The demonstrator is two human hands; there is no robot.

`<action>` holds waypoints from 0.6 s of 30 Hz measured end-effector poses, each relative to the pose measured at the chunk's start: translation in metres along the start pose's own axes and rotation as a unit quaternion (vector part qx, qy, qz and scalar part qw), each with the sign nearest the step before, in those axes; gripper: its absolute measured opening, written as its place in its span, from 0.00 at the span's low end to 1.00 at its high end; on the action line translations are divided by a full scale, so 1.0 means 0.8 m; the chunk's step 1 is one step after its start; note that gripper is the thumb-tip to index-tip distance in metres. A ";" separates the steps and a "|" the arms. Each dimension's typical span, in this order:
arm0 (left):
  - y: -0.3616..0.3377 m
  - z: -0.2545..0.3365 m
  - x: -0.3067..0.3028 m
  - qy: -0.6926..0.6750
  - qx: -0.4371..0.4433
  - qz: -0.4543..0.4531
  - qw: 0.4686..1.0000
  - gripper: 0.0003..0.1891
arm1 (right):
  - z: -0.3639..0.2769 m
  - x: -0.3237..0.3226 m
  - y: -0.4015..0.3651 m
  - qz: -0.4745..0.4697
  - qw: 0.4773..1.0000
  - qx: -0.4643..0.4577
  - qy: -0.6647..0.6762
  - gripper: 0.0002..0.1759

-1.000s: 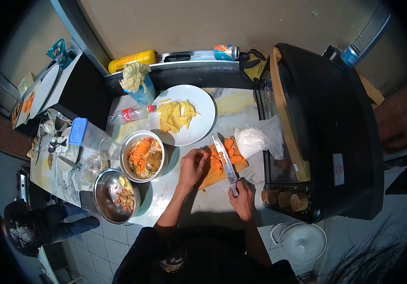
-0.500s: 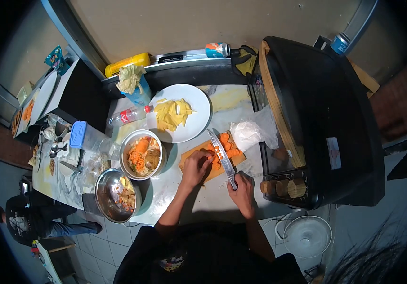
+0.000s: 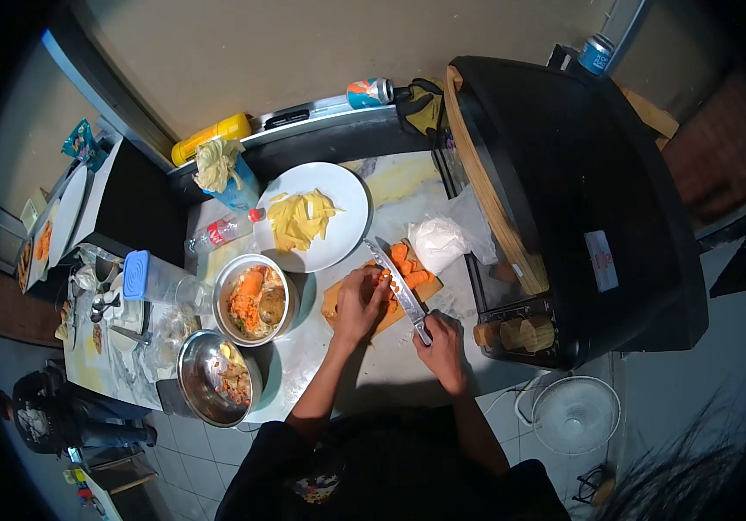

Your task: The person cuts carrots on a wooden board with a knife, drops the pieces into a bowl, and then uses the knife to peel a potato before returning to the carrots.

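My right hand [image 3: 440,347] is wrapped round the handle of a large knife [image 3: 401,286], whose blade lies slanting over a wooden cutting board [image 3: 329,306]. At the left of the blade, the bent fingers of my left hand [image 3: 362,300] press on small carrot pieces [image 3: 384,276], partly hidden by the fingers. Thicker carrot chunks [image 3: 414,277] lie on the board to the right of the blade. Just behind the board rests a bag of white powder [image 3: 439,243]. A white plate [image 3: 351,195] with pale yellow strips [image 3: 302,219] stands farther back.
Left of the board are a pot [image 3: 290,317] of grated food, a steel bowl [image 3: 195,386] of scraps, a plastic bottle [image 3: 223,230] and a lidded container [image 3: 160,282]. A black oven [image 3: 581,208] stands at right. Another person [image 3: 52,412] is at far left.
The camera view has turned slightly, shifting the tabletop items. Both hands stay at the board with the knife between them. The person at far left has changed leg position.
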State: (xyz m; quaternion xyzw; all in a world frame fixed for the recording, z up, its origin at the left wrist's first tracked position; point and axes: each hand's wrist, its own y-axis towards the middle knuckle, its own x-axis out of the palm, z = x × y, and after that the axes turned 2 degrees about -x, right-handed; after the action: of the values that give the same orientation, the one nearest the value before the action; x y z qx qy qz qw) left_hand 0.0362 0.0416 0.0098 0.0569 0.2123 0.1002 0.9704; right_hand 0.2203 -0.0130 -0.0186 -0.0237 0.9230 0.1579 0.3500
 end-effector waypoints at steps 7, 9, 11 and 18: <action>0.000 0.034 0.005 0.080 0.058 0.015 0.995 0.16 | 0.001 0.002 -0.001 -0.001 1.000 0.003 0.003 0.11; 0.001 0.029 0.011 0.085 0.023 0.006 0.996 0.14 | 0.000 0.001 0.000 0.003 1.000 0.010 0.011 0.11; 0.004 0.026 0.017 0.095 0.025 0.020 0.995 0.13 | 0.000 0.000 0.001 0.002 1.000 0.007 0.007 0.11; 0.006 0.025 0.020 0.073 0.027 0.051 0.996 0.07 | 0.001 0.001 -0.001 0.006 1.000 0.012 0.007 0.10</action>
State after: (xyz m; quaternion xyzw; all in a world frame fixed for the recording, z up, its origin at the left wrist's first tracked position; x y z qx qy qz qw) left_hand 0.0586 0.0482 0.0223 0.0861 0.2816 0.1477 0.9442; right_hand 0.2201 -0.0132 -0.0201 -0.0153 0.9276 0.1484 0.3425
